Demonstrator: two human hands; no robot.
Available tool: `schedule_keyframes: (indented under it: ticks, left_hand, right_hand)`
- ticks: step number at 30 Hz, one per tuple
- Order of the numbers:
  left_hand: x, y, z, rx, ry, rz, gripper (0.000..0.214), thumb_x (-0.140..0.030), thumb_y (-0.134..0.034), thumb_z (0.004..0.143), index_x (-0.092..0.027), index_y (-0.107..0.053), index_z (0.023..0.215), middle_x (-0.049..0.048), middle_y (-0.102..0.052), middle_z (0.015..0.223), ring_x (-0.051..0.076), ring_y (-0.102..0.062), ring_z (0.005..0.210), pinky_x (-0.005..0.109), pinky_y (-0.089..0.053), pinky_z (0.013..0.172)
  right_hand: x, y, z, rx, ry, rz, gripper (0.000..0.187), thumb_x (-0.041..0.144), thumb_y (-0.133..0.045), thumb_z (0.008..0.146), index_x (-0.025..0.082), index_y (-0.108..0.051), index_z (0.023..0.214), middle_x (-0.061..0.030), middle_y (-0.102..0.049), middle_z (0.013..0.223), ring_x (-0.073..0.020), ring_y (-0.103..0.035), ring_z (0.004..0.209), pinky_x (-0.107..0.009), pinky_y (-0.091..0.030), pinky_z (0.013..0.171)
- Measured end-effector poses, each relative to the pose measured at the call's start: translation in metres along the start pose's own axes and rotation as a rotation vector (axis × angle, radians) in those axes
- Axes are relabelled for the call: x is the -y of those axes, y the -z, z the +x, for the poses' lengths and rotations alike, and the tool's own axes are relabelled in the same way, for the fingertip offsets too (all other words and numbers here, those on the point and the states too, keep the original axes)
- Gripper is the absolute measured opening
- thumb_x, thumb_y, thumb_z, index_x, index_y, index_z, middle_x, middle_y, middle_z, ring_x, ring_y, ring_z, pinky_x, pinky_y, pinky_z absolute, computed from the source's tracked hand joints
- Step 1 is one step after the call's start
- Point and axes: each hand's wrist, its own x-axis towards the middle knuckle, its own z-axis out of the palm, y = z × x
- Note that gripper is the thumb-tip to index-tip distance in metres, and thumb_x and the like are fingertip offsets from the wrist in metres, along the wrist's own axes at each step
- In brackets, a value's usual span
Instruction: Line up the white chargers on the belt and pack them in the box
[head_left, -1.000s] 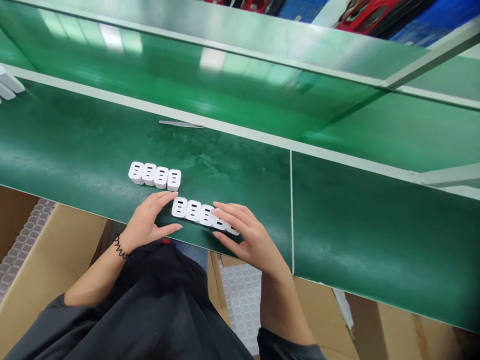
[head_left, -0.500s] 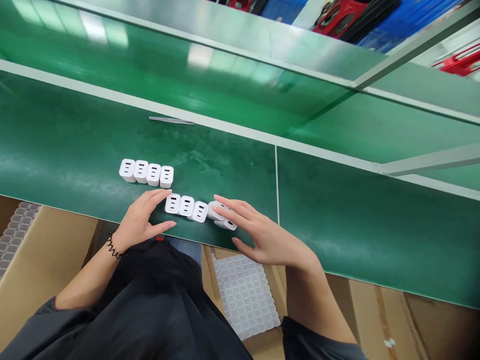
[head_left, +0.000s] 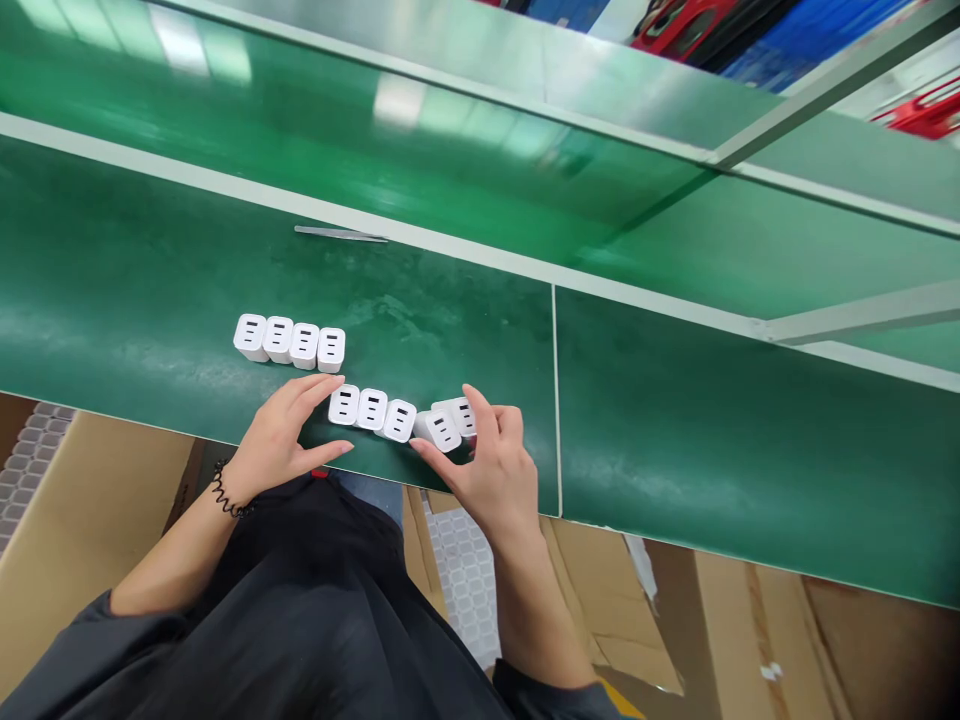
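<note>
Several white USB chargers (head_left: 372, 409) stand in a front row on the green bench, port faces up. At the row's left end is my left hand (head_left: 283, 430), fingers stretched and thumb apart, its fingertips by the first charger. My right hand (head_left: 499, 470) is closed round two chargers at the right end. One tilted charger (head_left: 442, 431) lies by its thumb, and the other charger (head_left: 464, 415) sits behind, partly covered by the fingers. A second row of chargers (head_left: 291, 342) stands farther back to the left.
Metal tweezers (head_left: 341, 234) lie near the bench's white back rail (head_left: 480, 255). Below the front edge are cardboard boxes (head_left: 112, 500) and a tray of clear cells (head_left: 469, 575). A thin pale seam (head_left: 556, 400) crosses the bench to the right.
My right hand has turned more upright and now grips the two end chargers between thumb and fingers. Those chargers have shifted and turned. My left hand has barely moved.
</note>
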Motion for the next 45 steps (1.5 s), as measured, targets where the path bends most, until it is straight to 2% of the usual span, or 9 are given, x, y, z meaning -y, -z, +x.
schedule_keyframes:
  ticks: [3,7,12,16,21,30,34,39,45]
  left_hand:
    - [0.000,0.000,-0.001,-0.003,-0.025,0.017,0.069,-0.038,-0.069,0.087,-0.024,-0.036,0.146,0.0138,-0.057,0.134,0.027,-0.057,0.123,0.046,-0.052,0.102]
    - [-0.005,0.005,0.001,-0.069,-0.152,0.152,0.072,-0.036,-0.071,0.086,-0.026,-0.034,0.148,0.0144,-0.056,0.136,0.029,-0.054,0.125,0.047,-0.049,0.105]
    - [-0.023,0.012,0.028,0.059,-0.335,0.322,0.067,-0.051,-0.069,0.085,-0.024,-0.046,0.142,0.0111,-0.056,0.140,0.032,-0.049,0.132,0.047,-0.039,0.112]
    - [-0.027,-0.002,0.052,0.191,-0.474,0.405,0.057,-0.052,-0.064,0.089,-0.018,-0.054,0.133,0.0116,-0.062,0.133,0.030,-0.055,0.124,0.043,-0.041,0.103]
    - [-0.032,-0.027,0.064,0.266,-0.489,0.512,0.044,-0.044,-0.052,0.098,-0.011,-0.054,0.127,0.0084,-0.069,0.103,0.020,-0.062,0.088,0.034,-0.042,0.074]
    - [-0.032,-0.035,0.120,0.461,-0.480,0.575,0.051,-0.048,-0.062,0.091,-0.011,-0.053,0.125,0.0100,-0.064,0.103,0.023,-0.058,0.097,0.032,-0.036,0.072]
    - [-0.029,-0.016,0.123,0.471,-0.394,0.622,0.067,-0.046,-0.069,0.087,-0.009,-0.045,0.137,0.0144,-0.063,0.119,0.027,-0.058,0.107,0.034,-0.039,0.085]
    - [-0.016,0.039,0.115,0.411,-0.302,0.546,0.096,-0.064,-0.069,0.079,-0.013,-0.029,0.150,0.0172,-0.047,0.147,0.032,-0.042,0.135,0.041,-0.030,0.112]
    - [0.021,0.085,0.118,0.702,-0.077,0.382,0.092,-0.065,-0.068,0.079,-0.020,-0.030,0.151,0.0136,-0.050,0.146,0.029,-0.052,0.129,0.035,-0.045,0.099]
  right_hand:
    - [-0.005,0.002,-0.004,0.072,-0.031,0.136,0.088,0.066,-0.066,0.079,0.031,-0.032,0.151,-0.0125,-0.048,0.112,-0.0225,-0.061,0.076,-0.035,-0.056,0.049]
    - [-0.024,0.019,0.006,0.253,0.177,0.293,0.087,0.051,-0.069,0.084,0.036,-0.021,0.155,-0.0153,-0.033,0.146,-0.0299,-0.057,0.108,-0.043,-0.061,0.074]
    - [-0.031,0.025,0.023,0.373,0.319,0.390,0.063,0.037,-0.064,0.091,0.036,-0.037,0.149,-0.0099,-0.053,0.124,-0.0242,-0.060,0.105,-0.036,-0.059,0.078]
    - [-0.023,0.013,0.023,0.350,0.329,0.371,0.057,0.043,-0.068,0.088,0.034,-0.048,0.141,-0.0084,-0.055,0.113,-0.0211,-0.063,0.091,-0.035,-0.059,0.072]
    - [-0.023,0.004,0.020,0.234,0.304,0.342,0.044,0.041,-0.069,0.088,0.030,-0.057,0.129,-0.0078,-0.059,0.108,-0.0225,-0.065,0.092,-0.036,-0.057,0.074]
    - [-0.036,0.002,0.060,0.173,0.260,0.278,0.043,0.049,-0.067,0.087,0.027,-0.060,0.123,-0.0076,-0.062,0.105,-0.0238,-0.065,0.090,-0.036,-0.056,0.073]
    - [-0.030,-0.002,0.083,0.225,0.292,0.219,0.044,0.052,-0.064,0.087,0.024,-0.060,0.122,-0.0090,-0.063,0.106,-0.0241,-0.065,0.087,-0.036,-0.055,0.069]
    - [-0.019,0.011,0.101,0.417,0.364,0.178,0.064,0.057,-0.063,0.085,0.027,-0.048,0.140,-0.0105,-0.061,0.121,-0.0261,-0.066,0.095,-0.037,-0.057,0.073]
    - [-0.013,0.027,0.119,0.626,0.330,0.124,0.065,0.063,-0.061,0.084,0.030,-0.051,0.139,-0.0076,-0.064,0.126,-0.0254,-0.068,0.093,-0.039,-0.057,0.077]
